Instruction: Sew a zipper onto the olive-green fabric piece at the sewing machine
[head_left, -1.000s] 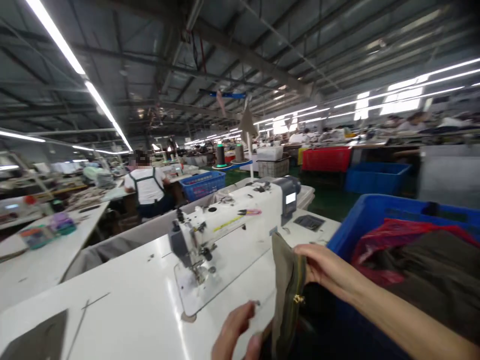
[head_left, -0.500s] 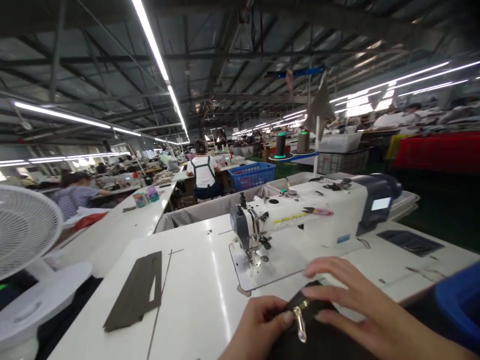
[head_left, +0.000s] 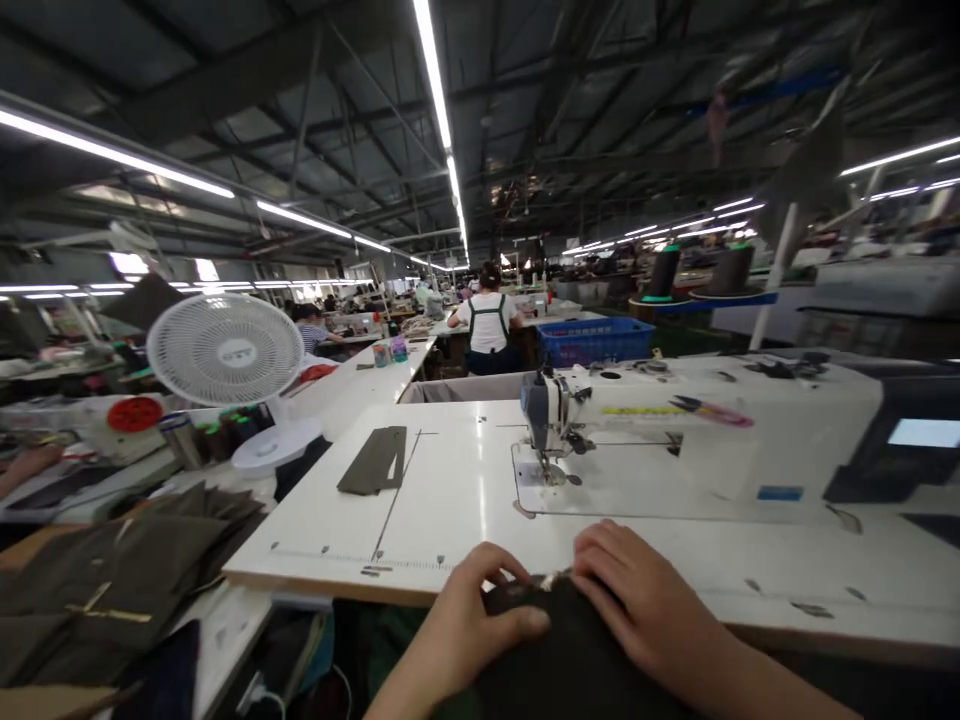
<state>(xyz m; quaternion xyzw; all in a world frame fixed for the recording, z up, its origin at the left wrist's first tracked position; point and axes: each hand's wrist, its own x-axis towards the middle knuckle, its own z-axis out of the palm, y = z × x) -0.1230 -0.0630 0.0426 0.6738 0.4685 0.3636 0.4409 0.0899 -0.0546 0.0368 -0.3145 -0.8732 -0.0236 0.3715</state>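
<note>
A dark olive piece of fabric (head_left: 577, 650) lies at the table's front edge and hangs toward me. My left hand (head_left: 480, 620) pinches its left upper edge, thumb on top and fingers curled behind. On the right, my right hand (head_left: 637, 590) grips the same edge with its fingers bent together over the cloth. A small light, shiny bit shows at the edge between the hands; the zipper pull is not clearly visible. Just beyond stands a white sewing machine (head_left: 780, 430), its presser foot (head_left: 553, 472) ahead of my hands and apart from the cloth.
Flat olive fabric pieces (head_left: 375, 460) lie on the white table (head_left: 442, 500). Pink-handled snips (head_left: 712, 410) rest on the machine arm. At left are a white fan (head_left: 229, 350) and piled olive fabric (head_left: 150, 560). Farther back are a blue basket (head_left: 596, 342) and a seated person (head_left: 489, 325).
The view has swung left, bringing the whole fan and the piled fabric into sight. My right fingers have closed on the cloth, and the zipper pull has dropped from clear view.
</note>
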